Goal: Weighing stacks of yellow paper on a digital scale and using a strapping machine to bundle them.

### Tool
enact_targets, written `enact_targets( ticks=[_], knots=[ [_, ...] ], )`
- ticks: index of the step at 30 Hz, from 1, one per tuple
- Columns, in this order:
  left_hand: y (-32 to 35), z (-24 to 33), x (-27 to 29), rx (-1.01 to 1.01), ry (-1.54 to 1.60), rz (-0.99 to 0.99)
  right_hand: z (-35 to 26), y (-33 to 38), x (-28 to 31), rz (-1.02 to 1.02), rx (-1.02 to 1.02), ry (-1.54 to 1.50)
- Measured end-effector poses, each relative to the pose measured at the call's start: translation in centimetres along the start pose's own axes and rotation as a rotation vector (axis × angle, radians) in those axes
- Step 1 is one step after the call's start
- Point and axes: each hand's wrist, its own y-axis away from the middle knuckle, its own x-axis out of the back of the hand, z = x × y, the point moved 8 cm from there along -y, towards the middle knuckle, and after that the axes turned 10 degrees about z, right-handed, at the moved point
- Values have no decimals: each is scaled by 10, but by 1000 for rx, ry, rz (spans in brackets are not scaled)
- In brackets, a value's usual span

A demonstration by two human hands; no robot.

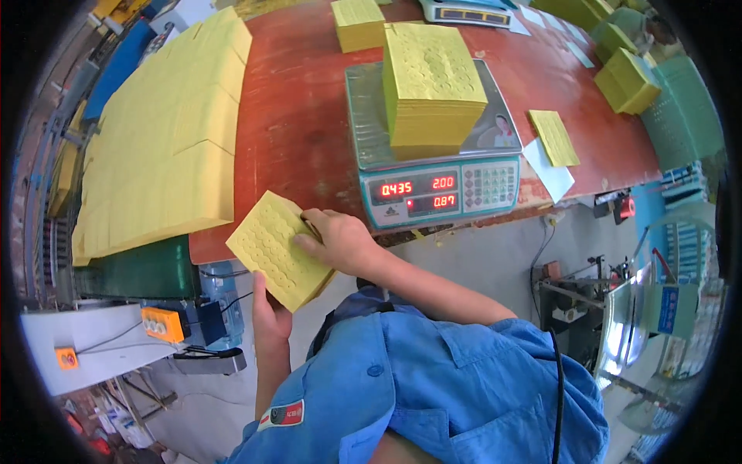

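Observation:
Between my two hands is a thick stack of yellow perforated paper [274, 251], tilted, held over the front edge of the red table. My left hand [272, 313] grips its lower left edge from below, thumb up along the side. My right hand [336, 241] clasps the upper right edge, thumb on the top sheet. Just beyond, a digital scale [440, 193] with lit red figures carries a taller stack of yellow paper [433, 89], its top punched with rows of curved cuts. The undersides of both hands' grips are hidden.
A long row of yellow paper stacks [162, 131] covers the left side of the red table [297, 100]. Another stack [358, 25] and a second scale [468, 14] stand at the back. Right of the near scale lie a thin yellow bundle [554, 138] and white paper [550, 174].

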Motion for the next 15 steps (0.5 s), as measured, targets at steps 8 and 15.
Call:
enact_targets(
  ticks=[8, 15],
  knots=[
    [-23, -2, 4, 50, -26, -79, -38, 14, 72, 194, 238, -12],
    [-22, 2, 3, 86, -83, -113, -61, -95, 260, 719, 402, 497]
  ],
)
